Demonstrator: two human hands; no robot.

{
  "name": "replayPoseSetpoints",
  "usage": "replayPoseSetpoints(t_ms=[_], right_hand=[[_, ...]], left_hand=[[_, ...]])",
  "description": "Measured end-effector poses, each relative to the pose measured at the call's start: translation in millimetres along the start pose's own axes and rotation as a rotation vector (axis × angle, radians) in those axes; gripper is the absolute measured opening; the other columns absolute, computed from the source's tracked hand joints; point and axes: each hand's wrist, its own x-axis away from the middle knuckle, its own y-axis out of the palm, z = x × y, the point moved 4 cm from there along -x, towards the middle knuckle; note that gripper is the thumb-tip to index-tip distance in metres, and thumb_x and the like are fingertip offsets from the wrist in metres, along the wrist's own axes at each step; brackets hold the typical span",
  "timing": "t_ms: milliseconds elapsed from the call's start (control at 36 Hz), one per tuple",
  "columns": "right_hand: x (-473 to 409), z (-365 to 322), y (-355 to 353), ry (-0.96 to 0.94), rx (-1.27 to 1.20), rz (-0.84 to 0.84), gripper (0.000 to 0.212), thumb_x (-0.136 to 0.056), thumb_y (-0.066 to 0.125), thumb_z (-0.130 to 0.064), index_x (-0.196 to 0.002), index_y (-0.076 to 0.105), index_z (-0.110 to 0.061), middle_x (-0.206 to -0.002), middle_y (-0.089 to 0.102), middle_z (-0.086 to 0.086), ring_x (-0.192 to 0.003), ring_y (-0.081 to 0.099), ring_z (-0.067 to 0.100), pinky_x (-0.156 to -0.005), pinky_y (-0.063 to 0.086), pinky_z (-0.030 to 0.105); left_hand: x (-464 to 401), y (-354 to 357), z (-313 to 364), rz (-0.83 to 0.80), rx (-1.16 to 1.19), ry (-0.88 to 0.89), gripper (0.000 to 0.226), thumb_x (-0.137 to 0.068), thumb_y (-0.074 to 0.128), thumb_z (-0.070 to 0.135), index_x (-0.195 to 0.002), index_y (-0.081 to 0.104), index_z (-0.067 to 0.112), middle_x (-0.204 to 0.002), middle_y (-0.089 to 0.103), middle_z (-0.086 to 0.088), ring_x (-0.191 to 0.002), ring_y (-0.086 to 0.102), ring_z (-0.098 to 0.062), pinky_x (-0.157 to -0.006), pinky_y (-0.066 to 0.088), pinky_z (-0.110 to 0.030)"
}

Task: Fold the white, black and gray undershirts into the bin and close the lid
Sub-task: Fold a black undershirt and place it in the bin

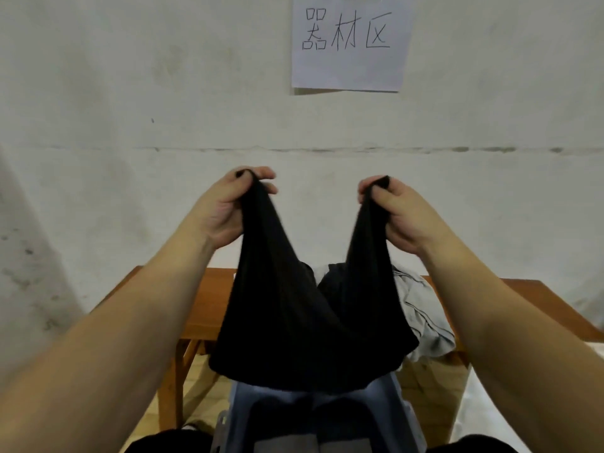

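We are pinching the black undershirt (304,308) by its straps, our left hand (228,207) and right hand (398,214) holding it up over the blue bin (327,416) near the tabletop (209,299).

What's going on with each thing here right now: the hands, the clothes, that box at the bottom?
Left hand: raised, grip pinching one strap of the black undershirt.
Right hand: raised, grip pinching the other strap.
Black undershirt: held up, hanging unfolded.
Gray undershirt: crumpled on the wooden table.
Bin: below the black undershirt; lid not visibly on.
Paper sign: stuck to the wall.
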Motion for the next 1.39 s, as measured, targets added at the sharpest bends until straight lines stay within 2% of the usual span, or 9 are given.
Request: replayPoseSetpoints(t_ms=[83,250,444,556,694,1000,1139,1250,1389], right_hand=[[3,8,30,-0.029,0.083,-0.042,0.051,-0.096,0.046,0.004,-0.068,0.077,-0.025,-0.069,0.068,-0.01,-0.064,0.062,0.002,-0.065,0.05,0.015],[11,12,56,-0.132,0.047,-0.01,0.021,-0.095,0.05,0.007,-0.086,0.056,-0.011,-0.074,0.068,-0.002,-0.067,0.065,0.009,-0.064,0.053,0.02],[13,22,55,-0.146,0.03,0.066,0.021,-0.096,0.055,-0.004,-0.086,0.062,-0.021,-0.091,0.069,0.006,-0.085,0.066,0.018,-0.081,0.054,0.032],[13,28,54,-0.094,0.01,0.022,0.016,-0.098,0.053,-0.005,-0.095,0.063,-0.017,-0.1,0.072,0.001,-0.097,0.067,0.02,-0.092,0.053,0.039],[15,24,57,-0.003,-0.034,-0.18,0.017,-0.098,0.043,0.005,-0.089,0.05,-0.008,-0.088,0.074,-0.001,-0.081,0.07,0.011,-0.073,0.056,0.023],[-2,23,40,-0.04,0.356,0.019,0.015,-0.09,0.068,-0.008,-0.084,0.058,-0.018,-0.075,0.067,-0.006,-0.074,0.065,0.012,-0.076,0.051,0.028],[-10,27,33,-0.04,0.383,0.14,0.019,-0.085,0.074,-0.015,-0.081,0.056,-0.018,-0.083,0.064,0.003,-0.079,0.062,0.016,-0.077,0.051,0.036],[-17,30,33,-0.042,0.389,0.163,0.024,-0.073,0.076,-0.025,-0.074,0.053,-0.023,-0.082,0.06,0.001,-0.079,0.058,0.017,-0.075,0.048,0.035],[-22,25,20,-0.049,0.403,0.183,0.025,-0.081,0.076,-0.015,-0.076,0.052,-0.023,-0.082,0.061,-0.001,-0.078,0.06,0.016,-0.075,0.05,0.034]], left_hand=[[-6,38,-12,-0.037,-0.056,-0.018,0.034,-0.058,0.09,0.043,-0.082,0.078,0.022,-0.098,0.072,-0.001,-0.086,0.066,-0.013,-0.075,0.056,-0.027],[-7,80,-33,-0.074,0.06,-0.028,0.014,-0.083,0.069,0.02,-0.092,0.078,0.015,-0.105,0.073,-0.007,-0.099,0.068,-0.024,-0.102,0.048,-0.039],[-6,84,-46,-0.017,0.074,0.016,0.017,-0.088,0.061,0.01,-0.093,0.075,0.016,-0.114,0.069,-0.003,-0.103,0.068,-0.018,-0.1,0.051,-0.031],[-10,74,-54,-0.006,0.005,-0.075,0.058,-0.081,0.076,0.017,-0.132,0.048,0.017,-0.121,0.06,-0.004,-0.111,0.064,-0.017,-0.101,0.05,-0.028],[-7,57,-59,-0.08,-0.114,-0.296,0.104,-0.048,0.094,0.05,-0.135,0.049,0.016,-0.129,0.061,-0.008,-0.127,0.056,-0.023,-0.11,0.042,-0.036],[18,35,-38,0.242,-0.711,-0.252,0.042,-0.092,0.055,0.059,-0.116,0.062,0.026,-0.117,0.066,0.01,-0.107,0.062,-0.016,-0.087,0.046,-0.029],[55,54,-38,0.207,-0.724,-0.335,0.066,-0.077,0.05,0.08,-0.117,0.051,0.028,-0.107,0.064,0.01,-0.094,0.066,-0.012,-0.091,0.054,-0.035],[74,56,-65,0.001,-1.02,-0.579,0.076,-0.069,0.072,0.061,-0.128,0.038,0.029,-0.112,0.059,0.011,-0.098,0.064,-0.013,-0.083,0.054,-0.032],[71,13,-76,0.137,-1.384,-0.495,0.007,-0.091,0.057,0.021,-0.094,0.058,0.015,-0.084,0.06,-0.002,-0.076,0.057,-0.019,-0.059,0.039,-0.031]])
